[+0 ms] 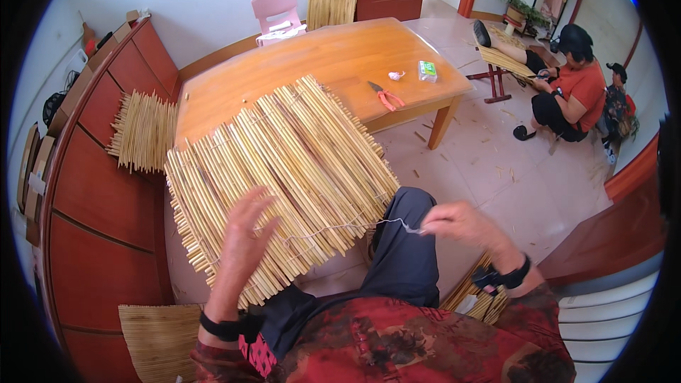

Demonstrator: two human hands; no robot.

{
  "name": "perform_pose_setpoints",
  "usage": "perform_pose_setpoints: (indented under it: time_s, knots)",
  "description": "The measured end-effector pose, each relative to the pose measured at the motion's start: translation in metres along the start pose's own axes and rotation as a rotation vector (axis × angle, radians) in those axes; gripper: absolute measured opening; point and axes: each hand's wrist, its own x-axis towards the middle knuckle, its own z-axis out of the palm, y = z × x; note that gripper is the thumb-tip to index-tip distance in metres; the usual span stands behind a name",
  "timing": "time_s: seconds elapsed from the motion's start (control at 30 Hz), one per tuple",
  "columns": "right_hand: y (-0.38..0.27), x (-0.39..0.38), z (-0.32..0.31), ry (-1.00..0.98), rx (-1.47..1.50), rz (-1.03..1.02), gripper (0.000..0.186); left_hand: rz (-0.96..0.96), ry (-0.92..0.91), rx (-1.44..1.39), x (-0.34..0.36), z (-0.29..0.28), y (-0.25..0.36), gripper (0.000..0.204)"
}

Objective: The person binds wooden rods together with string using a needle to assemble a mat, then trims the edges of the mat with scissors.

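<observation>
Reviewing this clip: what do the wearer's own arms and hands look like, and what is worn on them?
Both hands are bare, with no gloves. The left hand has a black band around the wrist, with a black and pink patterned piece just below it. The right hand has a black strap with a small black device on the wrist. The forearms are uncovered; a red and dark patterned garment covers the upper arms and torso.

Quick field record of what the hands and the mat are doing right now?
left hand: open, fingers spread, pressing on the reed mat
right hand: pinching a string, pulled taut to the mat's near edge
mat: lies tilted across the wooden table and the person's lap
on table: red-handled pliers, small green packet
background: another person sits on the floor
</observation>
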Motion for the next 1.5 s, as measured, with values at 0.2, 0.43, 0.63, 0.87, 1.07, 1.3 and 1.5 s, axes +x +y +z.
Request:
perform_pose_setpoints:
  time_s: [0.2,0.43,0.63,0.87,1.07,1.3,1.5]
  knots:
    - [-0.017,0.031,0.059,-0.034,0.044,-0.175,0.017,-0.111,-0.278,-0.824,-0.011,0.063,0.021,0.042]
    - [-0.008,0.040,0.068,-0.112,0.011,-0.194,0.014,-0.210,-0.358,-0.343,-0.024,0.034,0.007,0.011]
    - [-0.006,0.036,0.029,-0.011,0.065,-0.048,0.013,-0.099,0.132,-0.315,-0.044,-0.030,-0.004,0.003]
    - [0.006,0.040,-0.010,0.196,-0.061,-0.079,0.011,-0.059,0.377,-0.030,-0.047,-0.070,0.001,0.008]
    - [-0.005,0.057,-0.020,0.284,0.001,-0.173,0.008,0.011,0.510,-0.102,-0.055,-0.090,-0.003,0.008]
    - [-0.018,0.082,-0.035,0.377,0.449,-0.351,0.009,0.132,0.600,-0.150,-0.058,-0.115,0.012,0.004]
    - [-0.032,0.109,-0.039,0.423,0.878,-0.517,0.012,0.156,0.541,-0.182,-0.060,-0.111,-0.002,0.004]
